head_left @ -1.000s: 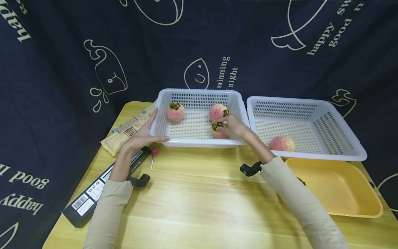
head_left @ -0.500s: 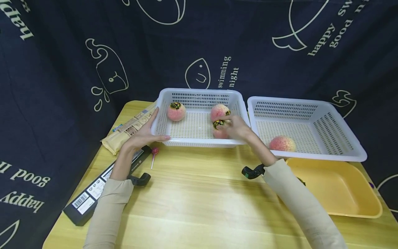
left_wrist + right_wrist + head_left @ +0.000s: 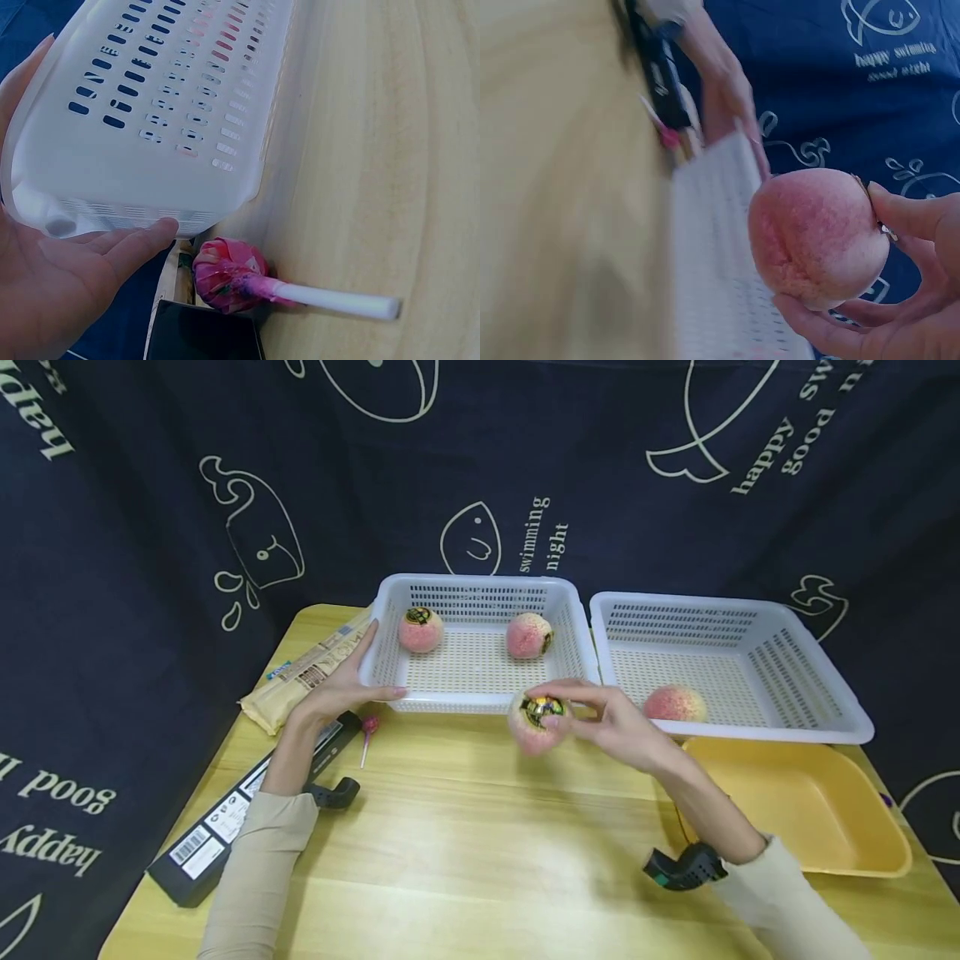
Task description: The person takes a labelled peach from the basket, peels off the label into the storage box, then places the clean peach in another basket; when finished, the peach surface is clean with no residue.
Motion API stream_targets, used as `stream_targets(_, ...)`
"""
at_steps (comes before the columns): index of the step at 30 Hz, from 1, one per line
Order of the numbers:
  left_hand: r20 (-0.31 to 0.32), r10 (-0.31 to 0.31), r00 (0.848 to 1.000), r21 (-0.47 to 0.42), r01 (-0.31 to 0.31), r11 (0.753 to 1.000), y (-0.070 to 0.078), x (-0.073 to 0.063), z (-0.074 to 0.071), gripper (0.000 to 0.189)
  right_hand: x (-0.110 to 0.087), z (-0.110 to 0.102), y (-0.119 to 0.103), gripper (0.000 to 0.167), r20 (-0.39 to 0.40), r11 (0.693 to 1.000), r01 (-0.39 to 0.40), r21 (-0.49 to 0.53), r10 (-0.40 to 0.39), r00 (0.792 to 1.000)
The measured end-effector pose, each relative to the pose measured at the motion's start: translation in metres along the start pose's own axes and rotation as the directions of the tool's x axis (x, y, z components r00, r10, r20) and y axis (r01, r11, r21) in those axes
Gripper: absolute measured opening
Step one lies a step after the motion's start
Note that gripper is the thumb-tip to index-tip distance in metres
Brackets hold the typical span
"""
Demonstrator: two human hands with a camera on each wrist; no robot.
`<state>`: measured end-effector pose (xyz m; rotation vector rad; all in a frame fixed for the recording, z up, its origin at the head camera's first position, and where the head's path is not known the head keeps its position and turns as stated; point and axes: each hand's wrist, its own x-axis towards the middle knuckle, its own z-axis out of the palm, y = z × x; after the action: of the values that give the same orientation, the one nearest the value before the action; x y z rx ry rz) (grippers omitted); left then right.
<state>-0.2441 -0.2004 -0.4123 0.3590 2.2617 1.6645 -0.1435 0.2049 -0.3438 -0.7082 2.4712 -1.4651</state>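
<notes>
My right hand [image 3: 611, 718] pinches a pink and cream peach [image 3: 536, 735] between thumb and fingers, over the front rim of the left white basket [image 3: 450, 702]. A black and gold sticker shows on this peach in the head view; in the right wrist view its pink creased side [image 3: 810, 232] faces the camera. With fingers spread, my left hand [image 3: 337, 693] rests against that basket's left front corner, thumb on the front side and fingers along the left end. Inside the basket lie a stickered peach [image 3: 421, 631] at left and another peach [image 3: 528, 636] at right.
Right of it stands a second white basket [image 3: 750, 731] with one peach [image 3: 675, 703]. A yellow tub [image 3: 795, 810] is in front of that one. At left are a beige packet [image 3: 300, 681], a long black box [image 3: 195, 868] and a pink lollipop [image 3: 370, 727]. A dark curtain hangs behind.
My right hand has lifted the front right peach out of the left basket and brought it toward me, over the front rim. My left hand has stayed at the basket's corner.
</notes>
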Motion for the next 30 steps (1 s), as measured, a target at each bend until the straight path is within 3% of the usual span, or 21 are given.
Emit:
stream_targets(4,-0.003,-0.007,1.0,-0.004,0.007,1.0,0.0,-0.001,-0.003,0.126,-0.028,0.03,0.017,0.038,0.047,1.0,0.022,0.003,-0.022,0.999)
stream_targets(7,-0.001,-0.005,1.0,-0.02,0.005,1.0,0.0,0.0,-0.005,0.127,-0.04,0.046,0.03,0.036,0.058,1.0,-0.006,0.021,0.005,0.998)
stream_targets(12,0.001,-0.009,1.0,-0.036,0.009,0.999,0.0,0.0,-0.005,0.128,-0.05,0.057,0.046,0.037,0.088,0.99,-0.103,0.099,0.094,0.992)
stream_targets(15,0.0,-0.003,1.0,-0.031,0.003,1.0,0.001,0.0,-0.004,0.128,-0.053,0.056,0.049,0.039,0.094,0.989,-0.116,0.095,0.107,0.99)
stream_targets(18,-0.023,0.053,0.998,0.052,-0.052,0.997,0.009,-0.003,-0.005,0.13,-0.054,0.053,0.05,0.045,0.088,0.995,-0.088,0.055,0.082,0.993)
stream_targets(21,-0.092,0.163,0.982,0.253,-0.135,0.958,0.03,-0.015,-0.001,0.129,-0.054,0.051,0.051,0.054,0.08,0.994,-0.089,0.067,0.084,0.993)
stream_targets(23,-0.138,0.271,0.953,0.352,-0.209,0.912,0.052,-0.027,0.011,0.125,-0.054,0.049,0.052,0.06,0.074,0.99,-0.106,0.089,0.099,0.992)
stream_targets(25,-0.136,0.378,0.916,0.378,-0.305,0.874,0.071,-0.041,0.035,0.118,-0.055,0.048,0.052,0.063,0.059,0.984,-0.149,0.101,0.144,0.988)
stream_targets(27,-0.052,0.464,0.884,0.351,-0.419,0.838,0.083,-0.054,0.069,0.113,-0.056,0.047,0.053,0.064,0.032,0.98,-0.18,0.089,0.178,0.984)
stream_targets(28,0.012,0.476,0.879,0.329,-0.453,0.828,0.085,-0.061,0.089,0.112,-0.057,0.046,0.053,0.063,0.015,0.977,-0.197,0.084,0.197,0.98)
stream_targets(30,0.148,0.444,0.884,0.266,-0.468,0.843,0.082,-0.072,0.129,0.115,-0.059,0.045,0.053,0.06,-0.015,0.972,-0.221,0.082,0.223,0.975)
